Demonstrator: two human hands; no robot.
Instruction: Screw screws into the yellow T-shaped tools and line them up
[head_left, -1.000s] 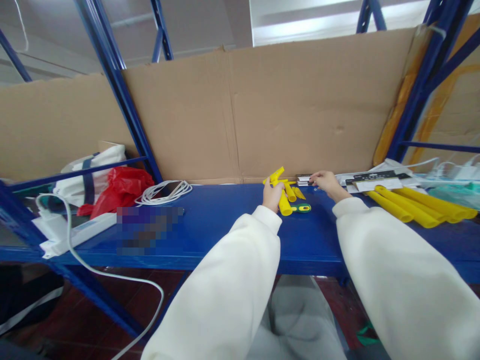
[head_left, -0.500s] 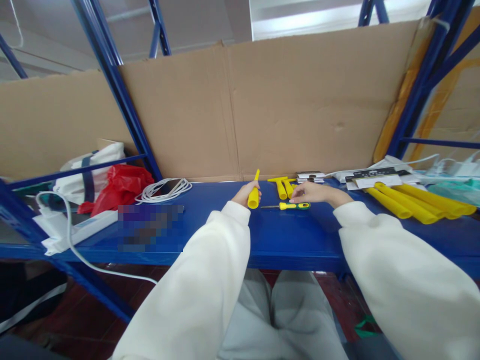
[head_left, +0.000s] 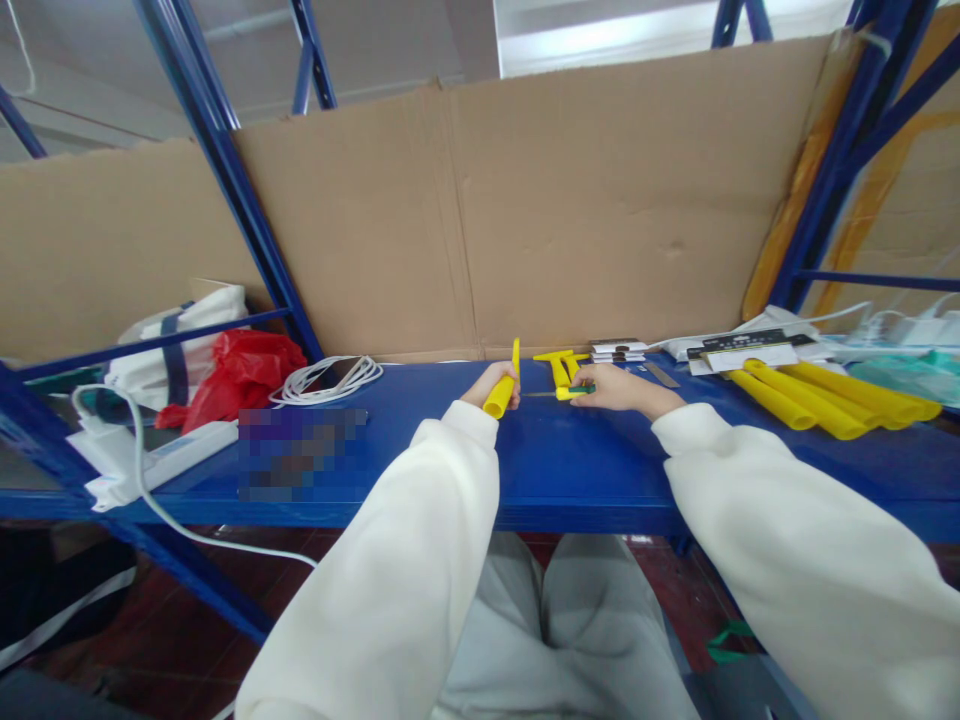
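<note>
From here I have the left hand (head_left: 493, 385) closed round a yellow tool (head_left: 497, 402). At its three o'clock, the right hand (head_left: 613, 387) pinches a screwdriver (head_left: 567, 394).

Readable text: none; no word, brand or number can be made out.
Black-and-white card (head_left: 739, 346): at the far ends of the yellow tubes (head_left: 814, 407); small pale marks on its dark band look like print, too small and blurred to spell out.
Stack of cards (head_left: 617, 352): just behind the right hand (head_left: 611, 387); dark and pale layers, any lettering too small to read.
Screwdriver (head_left: 567, 393): handle largely covered by the right hand's fingers; nothing legible on the part showing.
Pixelated patch (head_left: 300, 455): left part of the shelf, broken into squares; unreadable.
</note>
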